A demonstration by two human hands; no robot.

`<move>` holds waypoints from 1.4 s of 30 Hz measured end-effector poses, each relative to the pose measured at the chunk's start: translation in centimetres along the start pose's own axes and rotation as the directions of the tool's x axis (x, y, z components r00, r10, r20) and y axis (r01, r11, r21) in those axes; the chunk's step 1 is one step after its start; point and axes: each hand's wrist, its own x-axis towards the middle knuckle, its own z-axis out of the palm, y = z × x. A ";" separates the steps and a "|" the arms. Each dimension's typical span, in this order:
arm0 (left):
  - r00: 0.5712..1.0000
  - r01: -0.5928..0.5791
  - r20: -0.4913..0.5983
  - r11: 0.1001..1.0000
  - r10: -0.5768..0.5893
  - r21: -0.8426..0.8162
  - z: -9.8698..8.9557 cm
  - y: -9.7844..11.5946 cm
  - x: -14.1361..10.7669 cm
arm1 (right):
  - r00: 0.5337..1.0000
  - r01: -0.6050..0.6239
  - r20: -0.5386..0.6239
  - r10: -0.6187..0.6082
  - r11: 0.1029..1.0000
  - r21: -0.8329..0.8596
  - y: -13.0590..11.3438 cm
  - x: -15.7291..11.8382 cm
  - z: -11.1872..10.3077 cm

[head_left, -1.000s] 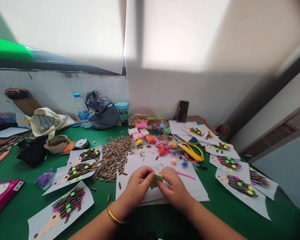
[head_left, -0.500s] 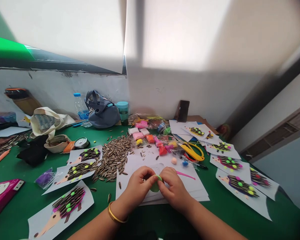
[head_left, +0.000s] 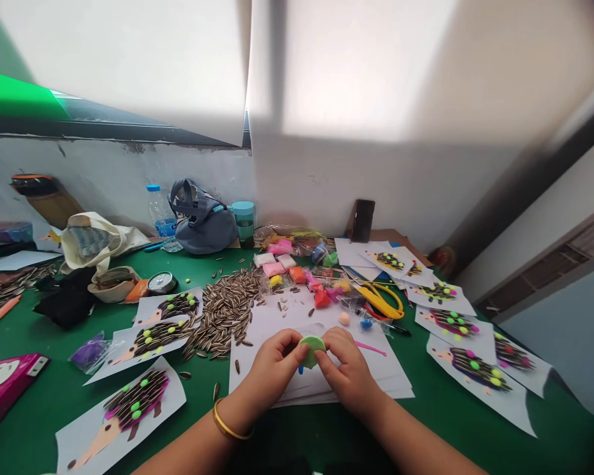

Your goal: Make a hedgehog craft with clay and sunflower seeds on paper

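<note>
Between my two hands is a flat round piece of light green clay (head_left: 311, 351), held up over the white paper (head_left: 391, 376). My left hand (head_left: 277, 361) pinches its left edge with thumb and fingers; a gold bangle circles that wrist. My right hand (head_left: 344, 364) grips the opposite edge. A small blue bit shows just under the disc; I cannot tell what it is. Beyond my hands a peach clay ball (head_left: 344, 319) and a blue clay lump (head_left: 366, 324) lie on the paper. A pink plastic tool (head_left: 373, 348) sticks out past my right hand.
Sunflower seeds (head_left: 228, 310) are heaped left of the paper. Packets of coloured clay (head_left: 297, 274) and yellow-handled scissors (head_left: 383, 300) lie behind it. Hedgehog pictures (head_left: 133, 409) are spread on both sides of the green table. A phone (head_left: 363, 221) leans against the wall.
The green clay has been tilted so its round face now shows more fully, a little higher between my fingers. A blue bit has come into view below it. Both hands stay almost in place.
</note>
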 end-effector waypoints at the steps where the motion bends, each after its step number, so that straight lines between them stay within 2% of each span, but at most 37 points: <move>1: 1.000 0.000 -0.009 1.000 0.000 0.007 0.0 -0.1 0.1 | 1.000 -0.001 0.008 0.001 1.000 0.001 0.0 0.0 0.0; 4: 1.000 0.009 -0.015 1.000 -0.009 0.013 -0.1 -0.1 0.1 | 1.000 -0.022 0.012 0.022 1.000 0.017 0.0 0.0 0.0; 10: 0.999 0.018 0.046 0.996 -0.015 -0.085 0.1 0.0 0.0 | 0.997 -0.054 -0.055 0.058 0.996 0.064 0.3 0.0 0.0; 16: 0.999 0.043 -0.012 0.998 -0.043 -0.046 0.0 0.0 0.2 | 0.997 -0.050 -0.049 0.053 0.996 0.068 0.2 0.0 0.0; 23: 0.999 0.041 0.034 0.997 -0.039 -0.063 0.1 0.1 0.1 | 0.996 -0.065 -0.059 0.068 0.996 0.053 0.3 0.0 0.1; 30: 0.998 -0.014 -0.060 1.000 0.016 0.023 0.0 0.2 0.0 | 0.998 -0.056 -0.013 0.057 0.998 0.029 0.2 0.0 0.2; 36: 0.999 -0.013 -0.042 1.000 0.013 0.012 0.1 0.3 -0.1 | 0.999 -0.049 0.002 0.049 0.999 0.017 0.2 0.0 0.3; 42: 0.996 -0.032 -0.078 0.998 0.036 0.051 0.1 0.3 -0.1 | 0.999 -0.037 0.030 0.037 0.999 -0.006 -0.2 0.1 0.4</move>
